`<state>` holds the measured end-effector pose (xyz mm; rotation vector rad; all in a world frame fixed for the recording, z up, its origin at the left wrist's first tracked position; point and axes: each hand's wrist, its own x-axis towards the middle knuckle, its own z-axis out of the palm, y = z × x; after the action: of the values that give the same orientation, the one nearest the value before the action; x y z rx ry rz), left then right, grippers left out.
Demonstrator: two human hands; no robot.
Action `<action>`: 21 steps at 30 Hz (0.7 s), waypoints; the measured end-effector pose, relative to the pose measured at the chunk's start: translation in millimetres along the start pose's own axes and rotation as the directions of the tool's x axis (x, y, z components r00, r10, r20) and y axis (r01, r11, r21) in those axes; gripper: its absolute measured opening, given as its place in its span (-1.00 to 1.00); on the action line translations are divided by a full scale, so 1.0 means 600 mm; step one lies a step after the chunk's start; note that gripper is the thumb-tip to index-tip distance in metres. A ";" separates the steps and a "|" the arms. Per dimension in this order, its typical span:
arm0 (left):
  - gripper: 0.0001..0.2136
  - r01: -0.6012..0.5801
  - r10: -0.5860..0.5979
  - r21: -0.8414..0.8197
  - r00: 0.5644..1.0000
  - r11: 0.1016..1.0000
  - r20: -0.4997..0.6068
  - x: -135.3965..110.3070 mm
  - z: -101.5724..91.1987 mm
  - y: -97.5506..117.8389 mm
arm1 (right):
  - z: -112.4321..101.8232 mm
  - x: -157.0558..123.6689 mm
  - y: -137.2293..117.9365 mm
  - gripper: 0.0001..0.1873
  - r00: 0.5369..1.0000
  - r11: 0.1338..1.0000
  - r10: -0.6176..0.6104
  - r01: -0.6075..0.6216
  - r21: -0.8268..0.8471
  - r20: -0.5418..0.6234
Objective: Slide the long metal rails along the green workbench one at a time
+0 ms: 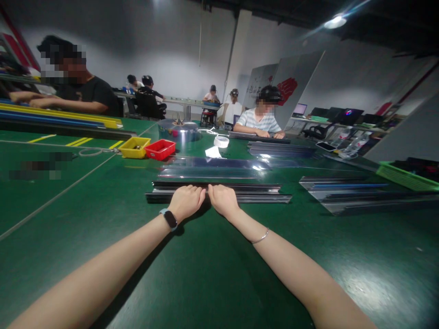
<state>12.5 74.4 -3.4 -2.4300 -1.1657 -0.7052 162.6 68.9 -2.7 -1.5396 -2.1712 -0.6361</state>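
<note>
A long dark channel strip (260, 198) lies across the green table in front of me, its grooved edges running left to right. My left hand (187, 201), with a watch at the wrist, curls over the strip left of its middle. Close beside it, my right hand (223, 200), a silver bracelet on that arm, closes over the same strip. Both hands have their fingers bent round the far edge, and the fingertips are partly hidden. Just beyond the strip lie clear plastic sheets (212, 172).
A yellow bin (135, 147) and a red bin (160, 149) stand beyond, near a tape roll (221, 142). More strips (356, 194) lie at right by a green basket (408, 176). A co-worker in a striped shirt (259, 121) sits across; another in black (85, 93) sits at left.
</note>
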 end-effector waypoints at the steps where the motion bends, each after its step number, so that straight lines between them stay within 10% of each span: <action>1: -0.66 0.000 0.000 0.002 1.000 1.000 0.006 0.000 0.000 0.000 | 0.000 0.000 0.000 -0.53 1.000 1.000 -0.001 0.001 0.006 -0.009; 21: -0.58 0.015 -0.014 0.056 1.000 0.998 -0.019 0.014 0.008 0.010 | -0.012 -0.012 0.006 -0.51 0.991 0.995 -0.087 0.092 -0.047 0.098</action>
<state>23.3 78.3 -3.4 -2.3662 -1.1807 -0.6880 168.7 60.5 -0.4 -1.5345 -2.3241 -0.6635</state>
